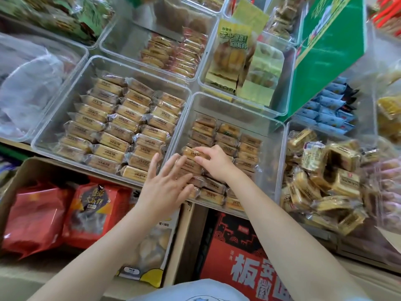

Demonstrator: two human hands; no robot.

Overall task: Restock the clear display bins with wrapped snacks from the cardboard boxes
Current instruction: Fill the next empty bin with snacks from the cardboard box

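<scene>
The wrapped snack cake (pixel 194 153) looks light and soft under slippery, crinkly film, so it is best pinched gently by its long sides. It is a small golden-brown bar in clear wrap with dark lettering, lying on the front-left rows of the middle clear bin (pixel 273 148). The right hand (pixel 213 163) pinches it; the left hand (pixel 163 183), fingers straight, presses neighbouring packs.

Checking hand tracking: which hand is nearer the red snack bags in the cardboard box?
Left. The left hand lies open on the front edge of the middle clear bin, just right of the red snack bags. The right hand is farther right, inside that bin, pinching a wrapped snack.
</scene>
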